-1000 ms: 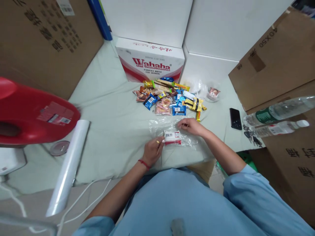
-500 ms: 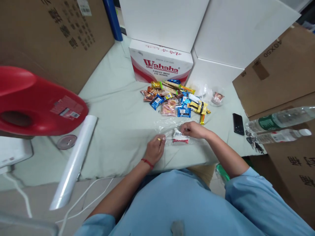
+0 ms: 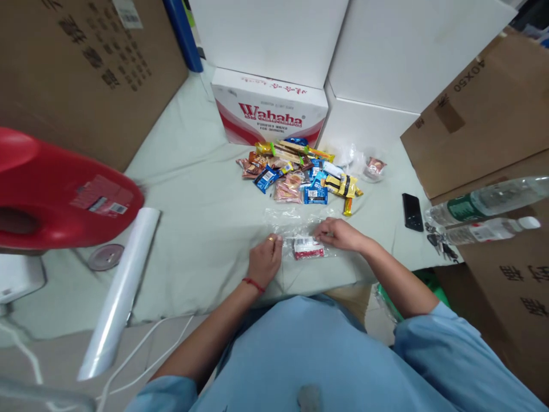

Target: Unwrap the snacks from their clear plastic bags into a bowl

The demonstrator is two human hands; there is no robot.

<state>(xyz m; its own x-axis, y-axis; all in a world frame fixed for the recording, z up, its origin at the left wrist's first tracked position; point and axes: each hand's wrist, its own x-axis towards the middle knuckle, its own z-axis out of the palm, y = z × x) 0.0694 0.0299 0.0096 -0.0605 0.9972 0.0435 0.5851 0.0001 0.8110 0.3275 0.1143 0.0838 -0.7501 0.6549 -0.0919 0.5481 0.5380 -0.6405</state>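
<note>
On the near part of the cloth-covered table (image 3: 193,229), between my two hands, lies a small white and red packet (image 3: 309,247), its barcode facing up. It sits within the outline of a clear bag (image 3: 281,216), which is spread, crinkled, toward the snacks. My left hand (image 3: 265,260) is curled into a loose fist at the bag's left side, thumb pressed to the forefinger with the edge of the film pinched between them. I have a ring (image 3: 271,240) on that hand and a red band (image 3: 254,284) round the wrist. My right hand (image 3: 338,233) is half curled, fingertips drawn together at the packet's upper right corner; the film is so clear that I can't tell whether they grip the packet or only the plastic over it.

Just beyond the bag, the snacks (image 3: 295,177) lie heaped in front of the Wahaha box (image 3: 270,109), their blue, yellow, brown and pink wrappers overlapping. Well to the right of my hands are a phone (image 3: 412,212), keys (image 3: 441,243) and two clear bottles (image 3: 501,197). Away to my left are a red jug (image 3: 64,194), a white roll (image 3: 120,292) and, just beside it, a flat disc (image 3: 106,257).
</note>
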